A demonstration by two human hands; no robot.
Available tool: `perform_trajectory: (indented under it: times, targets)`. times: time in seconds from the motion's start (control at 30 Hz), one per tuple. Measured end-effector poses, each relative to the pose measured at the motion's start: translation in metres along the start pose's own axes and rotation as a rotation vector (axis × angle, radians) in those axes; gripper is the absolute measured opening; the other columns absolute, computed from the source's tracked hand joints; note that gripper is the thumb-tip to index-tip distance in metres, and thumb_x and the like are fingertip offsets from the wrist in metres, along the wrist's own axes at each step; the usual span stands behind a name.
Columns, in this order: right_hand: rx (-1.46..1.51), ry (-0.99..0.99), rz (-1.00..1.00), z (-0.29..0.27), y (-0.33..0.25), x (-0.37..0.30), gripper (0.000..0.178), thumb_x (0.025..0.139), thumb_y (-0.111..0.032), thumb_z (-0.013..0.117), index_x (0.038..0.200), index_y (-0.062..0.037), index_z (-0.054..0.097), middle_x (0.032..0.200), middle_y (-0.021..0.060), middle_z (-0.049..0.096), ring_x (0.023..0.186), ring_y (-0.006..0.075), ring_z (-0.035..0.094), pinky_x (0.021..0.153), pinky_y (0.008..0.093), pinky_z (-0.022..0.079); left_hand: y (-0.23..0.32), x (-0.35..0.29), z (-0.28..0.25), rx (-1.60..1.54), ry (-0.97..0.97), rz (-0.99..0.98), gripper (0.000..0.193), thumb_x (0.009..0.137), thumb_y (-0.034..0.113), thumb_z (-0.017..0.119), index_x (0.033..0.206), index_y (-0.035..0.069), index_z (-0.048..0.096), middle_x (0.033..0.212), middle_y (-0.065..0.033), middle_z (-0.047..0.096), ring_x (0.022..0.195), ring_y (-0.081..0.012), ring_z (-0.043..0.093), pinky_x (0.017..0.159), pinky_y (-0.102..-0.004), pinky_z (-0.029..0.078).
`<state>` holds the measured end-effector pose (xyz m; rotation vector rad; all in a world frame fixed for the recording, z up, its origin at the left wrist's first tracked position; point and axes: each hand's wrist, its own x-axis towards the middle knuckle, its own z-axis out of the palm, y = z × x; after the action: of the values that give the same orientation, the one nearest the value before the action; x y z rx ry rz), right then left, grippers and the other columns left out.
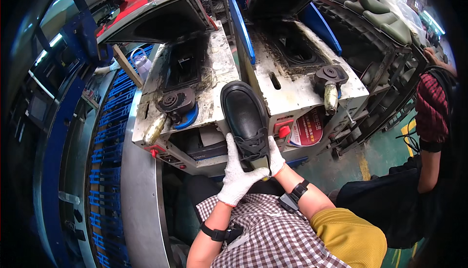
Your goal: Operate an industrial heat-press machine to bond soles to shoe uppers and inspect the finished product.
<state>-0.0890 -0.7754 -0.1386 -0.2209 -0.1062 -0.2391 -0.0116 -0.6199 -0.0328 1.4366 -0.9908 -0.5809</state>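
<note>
A black lace-up shoe (243,114) is held in front of me, its toe pointing away and its heel toward my body. My left hand (238,176), in a white knit glove, grips it around the heel, with the fingers along the left side. On the right, my gloved right hand (276,158) closes on the heel end, its fingers partly hidden behind the shoe. Something pale yellow (260,162) shows in the shoe's opening. Just beyond the shoe stand two worn white machines, the left machine (214,73) and the right machine (265,91), with their lids raised.
Round dark clamps with taped handles sit on the machines, a left clamp (176,100) and a right clamp (331,75). Along the left runs a blue-slatted conveyor (105,170). Shoe lasts (373,12) fill a rack at the back right. Another person (431,107) stands at the right.
</note>
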Motion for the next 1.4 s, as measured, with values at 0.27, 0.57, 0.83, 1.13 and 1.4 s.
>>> perform_trajectory:
  times: [0.27, 0.57, 0.83, 1.13, 1.4]
  targets:
    - [-0.029, -0.005, -0.012, 0.010, 0.001, 0.000, 0.083, 0.102, -0.064, 0.055, 0.164, -0.0115, 0.038, 0.161, 0.0174, 0.049, 0.142, 0.0354, 0.054, 0.121, 0.0543, 0.042, 0.018, -0.002, 0.004, -0.064, -0.005, -0.041, 0.133, 0.076, 0.009, 0.091, 0.171, 0.011, -0.003, 0.158, -0.0170, 0.049, 0.138, -0.0274, 0.057, 0.112, -0.0381, 0.050]
    - [-0.033, -0.277, -0.008, 0.013, -0.008, 0.005, 0.083, 0.106, -0.068, 0.036, 0.164, -0.0089, 0.037, 0.160, 0.0225, 0.048, 0.137, 0.0390, 0.057, 0.116, 0.0519, 0.048, 0.017, -0.009, 0.005, -0.155, 0.064, -0.012, 0.099, 0.086, -0.007, 0.074, 0.169, 0.004, 0.022, 0.153, -0.0143, 0.052, 0.118, -0.0165, 0.061, 0.100, -0.0303, 0.053]
    - [-0.095, -0.209, -0.089, 0.059, -0.023, -0.005, 0.088, 0.103, -0.070, 0.043, 0.164, -0.0070, 0.035, 0.153, 0.0235, 0.055, 0.127, 0.0369, 0.064, 0.110, 0.0502, 0.053, 0.033, 0.005, 0.015, -0.004, 0.030, 0.147, 0.086, 0.086, -0.008, 0.071, 0.164, 0.004, 0.037, 0.137, -0.0041, 0.055, 0.104, -0.0093, 0.056, 0.093, -0.0257, 0.054]
    - [0.098, -0.208, -0.158, 0.081, -0.033, -0.017, 0.089, 0.099, -0.073, 0.051, 0.163, -0.0122, 0.038, 0.151, 0.0208, 0.056, 0.127, 0.0362, 0.063, 0.104, 0.0575, 0.054, 0.066, 0.011, 0.023, 0.450, 0.141, 0.771, 0.067, 0.087, 0.010, 0.078, 0.149, 0.001, 0.053, 0.146, -0.0216, 0.053, 0.135, -0.0411, 0.053, 0.113, -0.0482, 0.045]
    - [-0.038, 0.172, -0.289, 0.046, -0.033, -0.020, 0.076, 0.106, -0.070, 0.041, 0.157, -0.0142, 0.048, 0.150, 0.0135, 0.058, 0.131, 0.0311, 0.061, 0.113, 0.0473, 0.051, 0.069, 0.015, 0.040, 0.497, 0.204, 0.679, 0.073, 0.080, 0.012, 0.085, 0.146, 0.000, 0.057, 0.124, -0.0194, 0.065, 0.114, -0.0363, 0.064, 0.099, -0.0443, 0.052]
